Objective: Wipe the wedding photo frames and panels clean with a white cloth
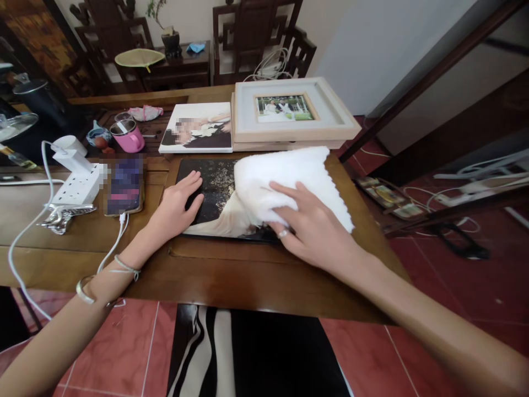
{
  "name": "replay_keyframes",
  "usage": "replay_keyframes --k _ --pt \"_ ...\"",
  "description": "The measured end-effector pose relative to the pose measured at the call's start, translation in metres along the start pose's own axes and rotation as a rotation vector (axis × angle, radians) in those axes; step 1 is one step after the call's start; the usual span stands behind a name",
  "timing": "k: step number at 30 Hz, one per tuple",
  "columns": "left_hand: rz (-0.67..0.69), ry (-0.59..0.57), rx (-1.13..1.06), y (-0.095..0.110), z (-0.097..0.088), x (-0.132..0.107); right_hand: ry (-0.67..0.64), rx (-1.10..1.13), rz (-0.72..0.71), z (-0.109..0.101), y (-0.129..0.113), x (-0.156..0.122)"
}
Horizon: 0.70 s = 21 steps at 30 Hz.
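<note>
A dark photo panel (212,179) with a pale, gown-like shape printed on it lies flat on the wooden table (231,275). My left hand (177,205) rests on the panel's left edge, fingers stretched out and holding nothing. On the panel's right half, my right hand (316,223) presses down a white fluffy cloth (285,168), part of it bunched under the curled fingers. The cloth hides much of the panel's right side and spreads past it onto the table.
Behind the panel are a white-edged photo print (198,132) and stacked pale picture frames (339,124). On the left lie a phone (124,184) on a charging cable, a white power strip (80,184) and a pink mug (129,138). The table's right edge drops to red floor tiles.
</note>
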<state>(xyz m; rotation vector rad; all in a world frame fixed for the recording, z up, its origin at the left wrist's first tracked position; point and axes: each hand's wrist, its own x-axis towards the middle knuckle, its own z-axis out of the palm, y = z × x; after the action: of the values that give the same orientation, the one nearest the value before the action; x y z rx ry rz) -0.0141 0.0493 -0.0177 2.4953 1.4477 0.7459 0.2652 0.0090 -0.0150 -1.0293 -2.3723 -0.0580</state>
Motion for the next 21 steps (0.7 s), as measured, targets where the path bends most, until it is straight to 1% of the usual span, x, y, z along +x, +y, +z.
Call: replay_keyframes --k 5,7,9,11,13,17,21 --pt "0.004 -0.001 0.015 0.004 0.013 -0.005 -0.034 -0.047 0.111 0.022 0.026 0.015" --pt "0.004 -0.003 0.013 0.004 0.016 -0.004 -0.04 -0.05 0.143 0.026 0.031 0.018" --pt "0.004 -0.003 0.007 0.004 0.017 -0.003 -0.03 -0.046 0.144 0.027 0.03 0.017" --pt "0.002 -0.004 -0.001 0.004 0.015 -0.001 -0.018 -0.037 0.113 0.025 0.024 0.013" --pt "-0.002 -0.007 -0.007 0.002 0.01 0.001 -0.016 -0.022 0.068 0.019 0.012 0.008" --pt "0.0 -0.003 -0.005 -0.002 0.001 0.006 -0.055 0.034 -0.003 0.003 -0.014 0.0" --pt "0.005 -0.002 -0.013 -0.007 0.002 0.012 -0.077 0.089 -0.076 -0.006 -0.028 -0.009"
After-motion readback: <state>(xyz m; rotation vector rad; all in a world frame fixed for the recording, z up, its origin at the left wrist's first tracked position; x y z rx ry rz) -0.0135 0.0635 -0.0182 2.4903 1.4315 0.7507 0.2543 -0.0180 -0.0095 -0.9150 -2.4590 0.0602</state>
